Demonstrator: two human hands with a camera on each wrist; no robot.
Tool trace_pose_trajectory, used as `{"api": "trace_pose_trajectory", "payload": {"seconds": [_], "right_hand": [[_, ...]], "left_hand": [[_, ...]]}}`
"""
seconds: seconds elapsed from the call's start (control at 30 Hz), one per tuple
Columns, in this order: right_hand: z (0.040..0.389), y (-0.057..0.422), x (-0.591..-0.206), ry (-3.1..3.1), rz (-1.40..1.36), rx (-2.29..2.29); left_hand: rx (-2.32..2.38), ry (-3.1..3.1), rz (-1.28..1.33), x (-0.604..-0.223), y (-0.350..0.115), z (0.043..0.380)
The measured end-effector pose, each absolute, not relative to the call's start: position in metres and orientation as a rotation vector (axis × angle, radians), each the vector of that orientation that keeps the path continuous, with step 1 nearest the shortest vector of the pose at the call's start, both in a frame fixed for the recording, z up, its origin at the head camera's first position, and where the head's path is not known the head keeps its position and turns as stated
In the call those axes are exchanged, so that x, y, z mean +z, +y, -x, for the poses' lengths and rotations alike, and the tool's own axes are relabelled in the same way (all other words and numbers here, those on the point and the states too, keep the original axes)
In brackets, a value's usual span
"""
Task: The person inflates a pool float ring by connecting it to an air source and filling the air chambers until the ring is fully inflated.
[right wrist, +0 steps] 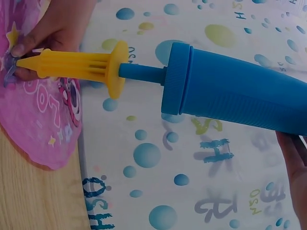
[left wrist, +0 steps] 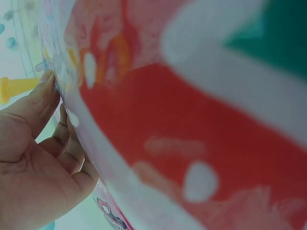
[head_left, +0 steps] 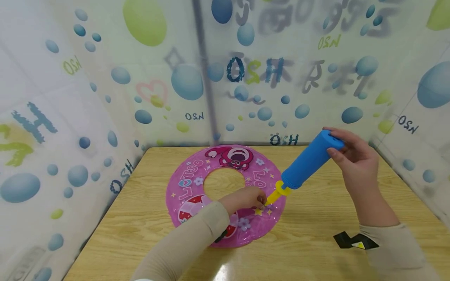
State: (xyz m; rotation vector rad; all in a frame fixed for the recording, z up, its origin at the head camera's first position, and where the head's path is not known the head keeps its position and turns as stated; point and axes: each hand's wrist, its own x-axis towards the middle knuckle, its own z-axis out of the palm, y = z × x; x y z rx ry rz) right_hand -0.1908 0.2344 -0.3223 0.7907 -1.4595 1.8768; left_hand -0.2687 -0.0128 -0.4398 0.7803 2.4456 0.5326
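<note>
Head: pink Lotso swim ring (head_left: 177,189) on wooden table (head_left: 316,234); right hand (head_left: 360,166) grips blue hand pump's (head_left: 311,160) end. Left wrist: ring likely soft, slippery. Right wrist: left hand (right wrist: 55,31) pinches valve (right wrist: 9,67) at yellow nozzle (right wrist: 76,66); pump likely light, stiff; hold barrel (right wrist: 240,86).

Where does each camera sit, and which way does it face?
Head: on the person's head, facing forward and down at the pink ring and blue pump; both sleeves, left grip and right grip show.
Left wrist: on that wrist, facing the pink ring's printed surface up close; the left grip shows at left.
Right wrist: on that wrist, facing along the blue pump toward the yellow nozzle; part of the right grip shows at right, the left grip at upper left.
Head and right wrist share pump and nozzle.
</note>
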Motion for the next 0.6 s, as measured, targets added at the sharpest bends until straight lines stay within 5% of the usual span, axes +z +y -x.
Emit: {"api": "trace_pose_trajectory", "payload": {"seconds": [0.6], "right_hand": [[0.197,0.222,-0.346,-1.504,-0.724,1.889]], "left_hand": [[0.537,2.442,-0.802,-0.442,-0.013,0.269]]}}
